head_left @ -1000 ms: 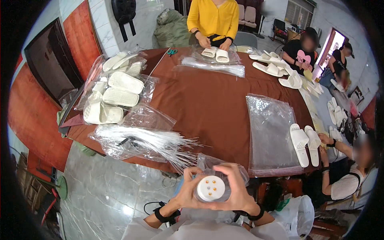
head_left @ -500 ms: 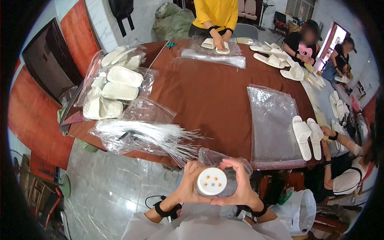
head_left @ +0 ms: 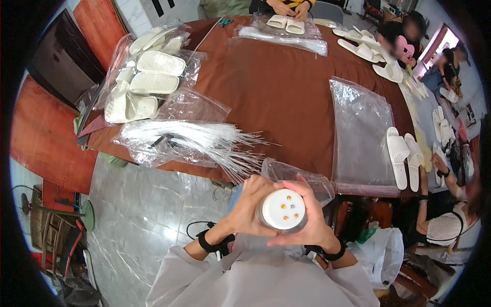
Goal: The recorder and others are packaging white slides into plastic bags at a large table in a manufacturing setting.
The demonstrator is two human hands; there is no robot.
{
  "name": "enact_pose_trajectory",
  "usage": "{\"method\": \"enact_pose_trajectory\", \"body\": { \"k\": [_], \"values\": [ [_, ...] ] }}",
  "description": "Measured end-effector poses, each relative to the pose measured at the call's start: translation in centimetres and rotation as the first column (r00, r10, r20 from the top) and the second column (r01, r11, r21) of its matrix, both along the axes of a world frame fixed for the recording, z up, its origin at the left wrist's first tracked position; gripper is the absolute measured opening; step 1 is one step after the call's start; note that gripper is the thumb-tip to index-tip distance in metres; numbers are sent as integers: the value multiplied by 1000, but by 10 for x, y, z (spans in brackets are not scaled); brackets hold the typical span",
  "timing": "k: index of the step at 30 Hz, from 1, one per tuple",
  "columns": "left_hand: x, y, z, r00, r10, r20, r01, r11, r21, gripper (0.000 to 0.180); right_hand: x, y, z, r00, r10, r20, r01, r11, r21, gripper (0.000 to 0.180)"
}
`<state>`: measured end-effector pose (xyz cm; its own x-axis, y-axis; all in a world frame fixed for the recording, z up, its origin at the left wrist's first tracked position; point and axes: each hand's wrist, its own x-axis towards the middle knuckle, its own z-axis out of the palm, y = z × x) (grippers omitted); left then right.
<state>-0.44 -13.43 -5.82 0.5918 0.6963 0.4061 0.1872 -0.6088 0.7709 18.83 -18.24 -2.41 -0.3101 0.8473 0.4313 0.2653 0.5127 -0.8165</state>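
A short cylinder with a round white top (head_left: pixel 283 209) is between my two hands, close in front of my body. Several small orange dots and a greyish one mark its face, and its lower part looks clear or pale. My left hand (head_left: pixel 251 203) wraps its left side, fingers curled behind. On the right side, my right hand (head_left: pixel 311 217) curves round it with thumb and fingers. A crumpled clear plastic bag (head_left: pixel 319 187) lies just beyond my hands at the table edge. Near it, a bundle of thin white ties (head_left: pixel 204 140) spreads out of its clear wrapping.
Bagged white slippers (head_left: pixel 157 71) are piled on the brown-covered table (head_left: pixel 266 97) at left. To the right lie flat clear bags (head_left: pixel 362 133) and a pair of slippers (head_left: pixel 397 157). Teal scissors (head_left: pixel 225 21) are at the far edge. Other people work across and at right.
The cylinder has turned clockwise in my hands and shifted right and up in the picture. The view has tilted down, raising the table. The far person's hands have lifted off the slippers.
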Motion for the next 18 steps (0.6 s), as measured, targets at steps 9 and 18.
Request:
{"method": "enact_pose_trajectory", "body": {
  "k": [9,18],
  "values": [
    [5,8,11,978,-208,24,209,976,-64,84,4,7,-6,928,118,-354,-188,967,-170,86],
    [12,8,5,870,-439,226,493,753,-436,86,17,17,3,828,347,-440,-469,859,-206,91]
  ]
}}
